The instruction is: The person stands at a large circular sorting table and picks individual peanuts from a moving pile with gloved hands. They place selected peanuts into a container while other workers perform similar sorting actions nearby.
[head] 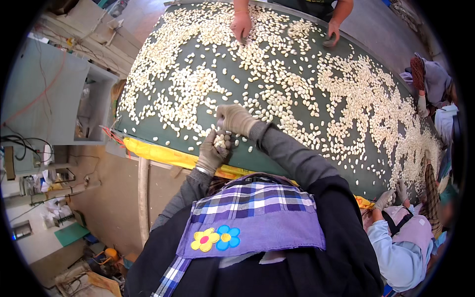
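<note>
My left hand, in a grey knit glove, is cupped palm up at the near edge of a green sorting surface. Several white beans lie in its palm under the curled fingers. Just above it, my right hand, also gloved, is turned palm down with its fingers bent. Its fingertips face away, so I cannot tell whether a bean is between them. Loose white oval beans spread around both hands, in dense patches and as single ones.
A yellow plastic wrap covers the near edge. Across the surface, another person's hands reach among beans. More people sit along the right, one with gloved hands at the edge. A grey cabinet and loose cables are on the left.
</note>
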`<action>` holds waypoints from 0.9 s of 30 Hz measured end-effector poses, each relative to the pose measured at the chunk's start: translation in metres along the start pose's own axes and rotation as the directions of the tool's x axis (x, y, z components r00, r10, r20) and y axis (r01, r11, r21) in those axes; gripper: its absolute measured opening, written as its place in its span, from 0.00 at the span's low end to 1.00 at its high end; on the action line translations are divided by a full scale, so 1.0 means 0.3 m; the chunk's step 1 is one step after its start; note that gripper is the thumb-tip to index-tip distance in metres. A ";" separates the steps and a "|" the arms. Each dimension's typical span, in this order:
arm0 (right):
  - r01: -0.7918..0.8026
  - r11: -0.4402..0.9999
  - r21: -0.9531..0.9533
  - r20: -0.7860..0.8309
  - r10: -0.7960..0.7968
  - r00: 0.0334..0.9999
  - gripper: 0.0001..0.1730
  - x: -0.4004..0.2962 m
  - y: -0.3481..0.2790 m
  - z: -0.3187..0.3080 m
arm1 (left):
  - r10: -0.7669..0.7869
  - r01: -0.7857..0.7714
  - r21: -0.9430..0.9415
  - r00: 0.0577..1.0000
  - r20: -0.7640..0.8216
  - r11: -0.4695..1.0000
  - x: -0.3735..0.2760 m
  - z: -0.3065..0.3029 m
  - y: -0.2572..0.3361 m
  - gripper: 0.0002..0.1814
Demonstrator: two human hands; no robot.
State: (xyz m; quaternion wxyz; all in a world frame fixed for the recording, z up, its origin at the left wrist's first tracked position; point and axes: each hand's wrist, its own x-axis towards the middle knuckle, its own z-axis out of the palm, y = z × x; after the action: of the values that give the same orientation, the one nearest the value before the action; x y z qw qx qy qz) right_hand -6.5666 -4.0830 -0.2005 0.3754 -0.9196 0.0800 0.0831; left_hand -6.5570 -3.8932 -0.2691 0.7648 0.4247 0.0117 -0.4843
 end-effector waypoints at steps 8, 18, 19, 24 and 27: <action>-0.149 0.972 -0.183 -0.223 0.106 0.969 0.10 -0.101 0.266 -0.112 | -0.161 0.165 -0.371 0.986 0.042 0.914 -0.027 0.110 0.000 0.21; 0.077 0.916 -0.394 -0.031 -0.097 0.995 0.12 -0.128 0.245 -0.073 | -0.199 0.180 -0.379 0.980 -0.013 0.908 -0.073 0.178 -0.074 0.20; 0.068 0.908 -0.414 -0.016 -0.081 0.997 0.12 -0.122 0.241 -0.056 | -0.205 0.189 -0.391 0.979 0.000 0.901 -0.073 0.189 -0.080 0.20; -0.029 0.888 -0.459 0.041 0.054 0.998 0.14 -0.091 0.212 -0.095 | -0.198 0.168 -0.393 0.980 -0.037 0.904 -0.071 0.215 -0.116 0.20; -0.022 0.996 0.081 -0.012 0.023 1.000 0.16 -0.152 0.283 -0.121 | -0.101 0.075 -0.225 0.989 -0.106 0.971 -0.058 0.232 -0.140 0.20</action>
State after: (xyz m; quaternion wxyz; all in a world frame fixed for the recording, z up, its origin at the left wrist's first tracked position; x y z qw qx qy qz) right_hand -6.6254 -4.1645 -0.2225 0.4109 -0.9032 0.0960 0.0781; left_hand -6.6251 -3.9335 -0.2439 0.7828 0.3639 0.1292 -0.4879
